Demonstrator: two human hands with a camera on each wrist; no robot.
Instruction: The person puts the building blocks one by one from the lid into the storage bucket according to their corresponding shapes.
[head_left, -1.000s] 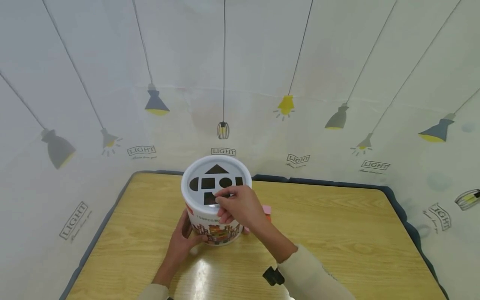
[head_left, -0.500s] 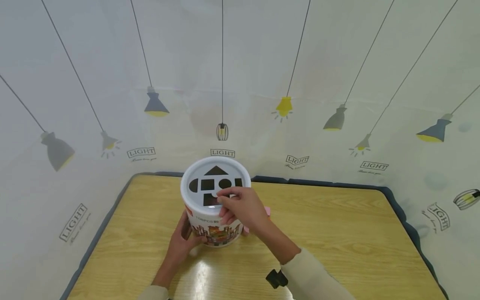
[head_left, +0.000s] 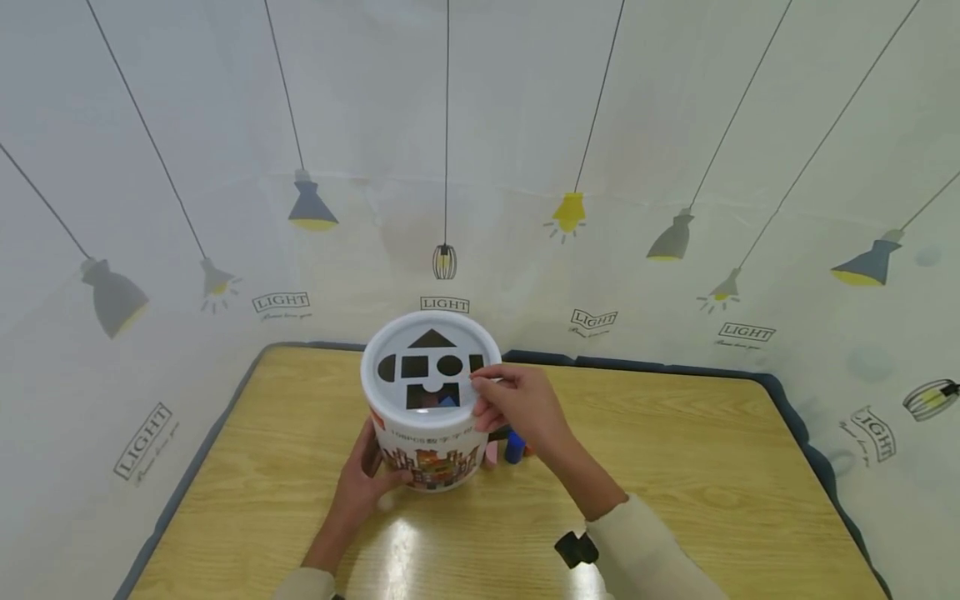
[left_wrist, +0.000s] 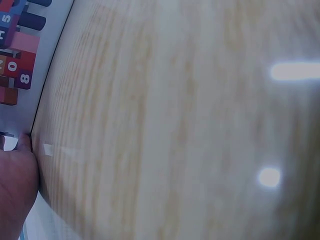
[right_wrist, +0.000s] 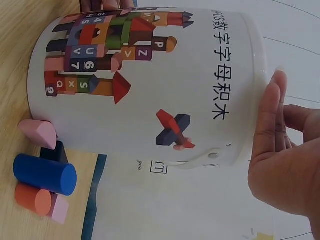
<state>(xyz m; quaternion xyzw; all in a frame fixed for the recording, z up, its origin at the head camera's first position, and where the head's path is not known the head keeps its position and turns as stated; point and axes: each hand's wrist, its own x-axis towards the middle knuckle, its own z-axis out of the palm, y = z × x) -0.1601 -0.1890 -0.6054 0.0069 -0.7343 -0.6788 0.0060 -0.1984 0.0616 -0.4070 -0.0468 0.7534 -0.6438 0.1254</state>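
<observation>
As left hand grips bucket, long axis upright, lid up, before far edge of counter, right hand beside lid, grip unclear

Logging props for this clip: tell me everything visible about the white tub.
The tub is a white, plastic-looking cylinder printed with a toy-block castle and lettering, with a side handle. Its lid is on, with openings including a triangle, half-round, square, circle and bridge shape; a blue piece shows through the last. It stands upright on the wooden table, left grip holding its side. The right grip is at the lid's edge; contact is unclear.
</observation>
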